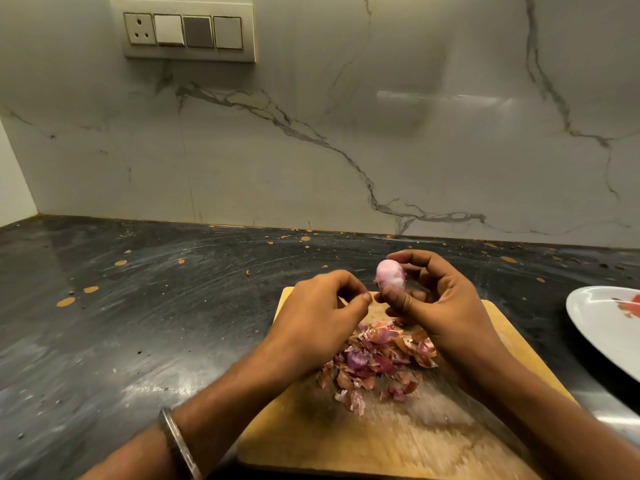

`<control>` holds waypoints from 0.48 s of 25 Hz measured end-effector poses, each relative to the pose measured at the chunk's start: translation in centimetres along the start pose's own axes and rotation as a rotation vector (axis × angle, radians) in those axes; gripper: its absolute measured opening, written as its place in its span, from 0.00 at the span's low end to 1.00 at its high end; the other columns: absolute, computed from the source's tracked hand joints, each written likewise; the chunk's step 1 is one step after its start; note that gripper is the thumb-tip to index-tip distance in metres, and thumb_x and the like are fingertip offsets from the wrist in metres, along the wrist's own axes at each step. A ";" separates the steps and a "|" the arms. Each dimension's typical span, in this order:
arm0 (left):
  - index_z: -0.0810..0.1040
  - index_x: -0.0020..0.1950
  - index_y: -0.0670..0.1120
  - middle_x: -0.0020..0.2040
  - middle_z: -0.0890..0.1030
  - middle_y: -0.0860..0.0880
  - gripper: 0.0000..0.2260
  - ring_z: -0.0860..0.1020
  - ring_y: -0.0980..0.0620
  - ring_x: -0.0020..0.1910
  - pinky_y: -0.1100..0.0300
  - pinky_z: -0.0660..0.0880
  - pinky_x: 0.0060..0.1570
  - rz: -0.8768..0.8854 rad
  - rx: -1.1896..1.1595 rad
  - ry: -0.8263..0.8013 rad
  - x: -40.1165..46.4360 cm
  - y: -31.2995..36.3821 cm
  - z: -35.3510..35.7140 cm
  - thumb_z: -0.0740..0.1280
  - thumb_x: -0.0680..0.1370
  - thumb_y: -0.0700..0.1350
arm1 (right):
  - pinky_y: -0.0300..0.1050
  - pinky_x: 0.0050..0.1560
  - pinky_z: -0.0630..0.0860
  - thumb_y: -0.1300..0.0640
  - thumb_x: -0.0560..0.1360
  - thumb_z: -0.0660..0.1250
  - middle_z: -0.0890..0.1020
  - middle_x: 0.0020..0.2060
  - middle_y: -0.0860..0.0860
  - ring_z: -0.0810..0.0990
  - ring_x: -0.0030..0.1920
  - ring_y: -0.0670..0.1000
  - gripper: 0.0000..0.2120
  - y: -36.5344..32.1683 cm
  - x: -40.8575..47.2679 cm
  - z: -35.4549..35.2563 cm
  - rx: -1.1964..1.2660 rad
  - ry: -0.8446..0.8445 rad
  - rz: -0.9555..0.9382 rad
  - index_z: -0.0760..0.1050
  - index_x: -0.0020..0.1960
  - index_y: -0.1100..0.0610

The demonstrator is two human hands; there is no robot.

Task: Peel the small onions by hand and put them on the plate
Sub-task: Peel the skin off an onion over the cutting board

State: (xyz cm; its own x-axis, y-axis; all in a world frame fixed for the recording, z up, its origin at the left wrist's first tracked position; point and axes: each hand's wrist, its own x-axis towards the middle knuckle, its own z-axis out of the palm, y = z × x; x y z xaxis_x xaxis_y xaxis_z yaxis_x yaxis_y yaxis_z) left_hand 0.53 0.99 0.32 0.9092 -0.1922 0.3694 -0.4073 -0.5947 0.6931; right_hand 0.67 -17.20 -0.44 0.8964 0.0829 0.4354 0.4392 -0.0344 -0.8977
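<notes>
Nearest the camera, two bare forearms reach forward, the left one wearing a thin metal bangle at the wrist. Beneath them spreads the dark, speckled stone worktop, backed by a white marble-veined wall carrying a cream switch panel. On the worktop lies a pale rectangular wooden chopping board, with a heap of dry reddish-brown and purple onion skins on its middle. A white round plate with a red print sits at the right edge, apart from the board. The right hand is raised over the board's far end, its grip closed round a small peeled pinkish onion, held between thumb and fingertips. The left hand is just beside it, fingers curled, thumb and forefinger pinched together; whether they hold a scrap of skin cannot be told.
</notes>
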 end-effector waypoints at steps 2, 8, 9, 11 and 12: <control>0.83 0.48 0.54 0.42 0.83 0.59 0.05 0.79 0.63 0.42 0.62 0.77 0.43 -0.007 -0.041 0.080 0.2 0.0 -0.4 0.68 0.79 0.52 | 0.38 0.41 0.81 0.51 0.62 0.78 0.85 0.51 0.49 0.86 0.48 0.49 0.25 -0.2 0.0 -0.2 -0.028 0.007 -0.017 0.80 0.58 0.50; 0.84 0.50 0.52 0.44 0.85 0.55 0.04 0.82 0.61 0.45 0.56 0.81 0.50 -0.057 -0.287 0.103 0.4 -0.3 -0.6 0.73 0.76 0.45 | 0.42 0.49 0.84 0.51 0.59 0.80 0.86 0.50 0.44 0.85 0.50 0.47 0.27 -0.2 -0.1 -0.2 -0.097 -0.002 -0.004 0.81 0.58 0.48; 0.84 0.49 0.52 0.43 0.85 0.55 0.04 0.82 0.60 0.44 0.56 0.82 0.50 -0.043 -0.283 0.105 0.5 -0.4 -0.6 0.73 0.76 0.46 | 0.42 0.49 0.83 0.51 0.59 0.80 0.86 0.50 0.44 0.85 0.51 0.47 0.28 -0.2 -0.1 -0.2 -0.105 -0.003 -0.004 0.81 0.59 0.49; 0.84 0.48 0.52 0.42 0.85 0.55 0.03 0.82 0.61 0.42 0.57 0.82 0.47 -0.004 -0.292 0.140 0.4 -0.2 -0.5 0.74 0.75 0.46 | 0.40 0.50 0.82 0.52 0.60 0.80 0.86 0.50 0.44 0.85 0.52 0.45 0.28 -0.1 -0.1 -0.2 -0.125 -0.002 -0.010 0.81 0.59 0.50; 0.84 0.48 0.52 0.42 0.85 0.56 0.04 0.83 0.61 0.42 0.59 0.82 0.45 0.020 -0.302 0.160 0.3 -0.1 -0.4 0.74 0.74 0.46 | 0.39 0.50 0.82 0.54 0.61 0.80 0.86 0.50 0.44 0.85 0.51 0.45 0.27 -0.1 -0.2 -0.2 -0.144 -0.004 -0.016 0.81 0.59 0.50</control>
State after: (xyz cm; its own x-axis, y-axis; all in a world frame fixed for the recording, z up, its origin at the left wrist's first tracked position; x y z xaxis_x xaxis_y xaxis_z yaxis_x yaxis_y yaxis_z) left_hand 0.81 1.32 0.57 0.8855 -0.0621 0.4606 -0.4538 -0.3296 0.8279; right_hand 0.49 -17.43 -0.42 0.8889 0.0888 0.4494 0.4581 -0.1751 -0.8715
